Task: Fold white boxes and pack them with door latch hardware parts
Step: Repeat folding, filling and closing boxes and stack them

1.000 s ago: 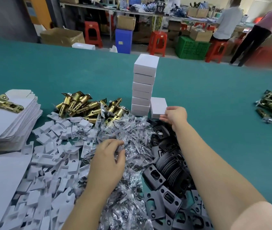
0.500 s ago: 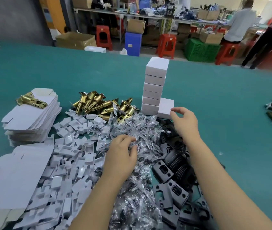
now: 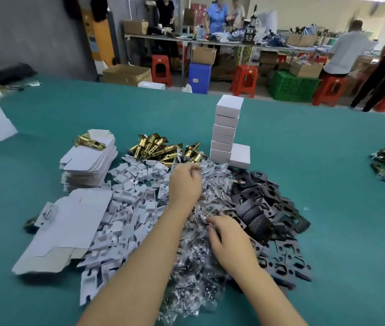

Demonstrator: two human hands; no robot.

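The right hand (image 3: pixel 230 241) has left the finished white box (image 3: pixel 240 154) beside the far stack (image 3: pixel 225 130) and now joins the left hand (image 3: pixel 185 184) in the screw packets (image 3: pixel 201 231), both fingers curled; whether either grip holds one I cannot tell

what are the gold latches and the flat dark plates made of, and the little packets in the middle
Gold latches: metal, likely brass-plated, with bright yellow glints.
Dark plates: probably metal with a matte black finish, thin, with punched holes.
Packets: clear plastic film, crinkled and shiny, small dark parts inside, too small to identify.
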